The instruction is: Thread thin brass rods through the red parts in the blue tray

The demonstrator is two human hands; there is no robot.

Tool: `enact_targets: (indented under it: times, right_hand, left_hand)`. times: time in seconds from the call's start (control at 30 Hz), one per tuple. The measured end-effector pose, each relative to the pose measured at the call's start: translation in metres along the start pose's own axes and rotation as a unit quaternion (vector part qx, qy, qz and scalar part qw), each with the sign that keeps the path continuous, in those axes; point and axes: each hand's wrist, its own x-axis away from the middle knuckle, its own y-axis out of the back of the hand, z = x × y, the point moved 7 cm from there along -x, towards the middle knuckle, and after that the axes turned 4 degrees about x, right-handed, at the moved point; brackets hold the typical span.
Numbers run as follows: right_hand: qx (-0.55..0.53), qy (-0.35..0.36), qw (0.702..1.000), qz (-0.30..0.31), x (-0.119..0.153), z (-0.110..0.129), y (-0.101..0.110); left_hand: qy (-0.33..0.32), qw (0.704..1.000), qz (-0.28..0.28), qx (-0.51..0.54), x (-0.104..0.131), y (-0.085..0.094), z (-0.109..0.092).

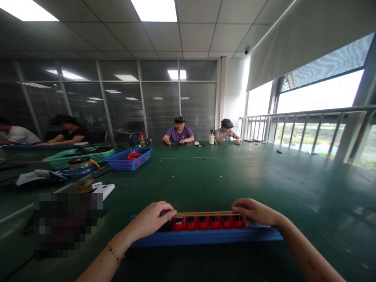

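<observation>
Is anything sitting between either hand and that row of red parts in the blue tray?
Nothing visible does. The left hand already rests on the left end of the row of red parts in the blue tray, and the right hand on its right end. A thin yellowish strip lies along the row's far edge.

The left hand (152, 219) is covering the red row's (208, 222) end; a pixelated patch (67, 223) is hiding something.
</observation>
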Motion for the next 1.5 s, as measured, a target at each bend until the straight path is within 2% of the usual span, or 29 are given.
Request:
enact_targets:
  times: [0.2, 0.3, 0.47, 0.6, 0.77, 0.87, 1.0, 1.07, 1.2, 1.37, 1.5]
  right_hand:
    - [0.043, 0.017, 0.997, -0.065, -0.001, -0.005, 0.011]
    - [0.068, 0.016, 0.995, -0.075, -0.002, -0.007, 0.013]
    - [0.126, 0.040, 0.982, -0.134, -0.003, -0.001, 0.020]
    - [0.099, 0.059, 0.974, -0.196, 0.000, 0.000, 0.036]
    - [0.073, 0.034, 0.964, -0.252, 0.004, -0.020, 0.062]
    - [0.074, 0.022, 0.965, -0.249, -0.006, -0.038, 0.066]
    - [0.111, 0.004, 0.966, -0.234, -0.027, -0.054, 0.062]
    - [0.161, 0.004, 0.961, -0.223, -0.037, -0.055, 0.059]
    - [0.250, 0.023, 0.954, -0.166, -0.055, -0.049, 0.053]
    - [0.271, 0.041, 0.954, -0.125, -0.075, -0.044, 0.043]
    - [0.273, 0.050, 0.954, -0.116, -0.081, -0.045, 0.031]
  left_hand:
    - [-0.013, 1.000, -0.007, -0.017, -0.002, -0.002, -0.003]
    - [-0.013, 1.000, -0.008, -0.018, -0.001, -0.001, -0.003]
    - [-0.013, 0.999, -0.022, -0.027, 0.001, 0.002, -0.004]
    - [-0.010, 0.999, -0.029, -0.030, 0.004, 0.007, -0.005]
    - [0.030, 0.998, -0.046, 0.001, 0.008, 0.018, 0.006]
    - [0.053, 0.995, -0.085, 0.017, 0.010, 0.030, 0.015]
    - [0.035, 0.992, -0.121, -0.008, 0.011, 0.045, 0.017]
    - [0.014, 0.994, -0.106, -0.026, 0.011, 0.047, 0.013]
    - [-0.017, 0.998, -0.039, -0.046, 0.011, 0.041, -0.001]
    - [-0.034, 0.997, 0.021, -0.061, 0.010, 0.028, -0.013]
    - [-0.037, 0.997, 0.026, -0.067, 0.007, 0.022, -0.015]
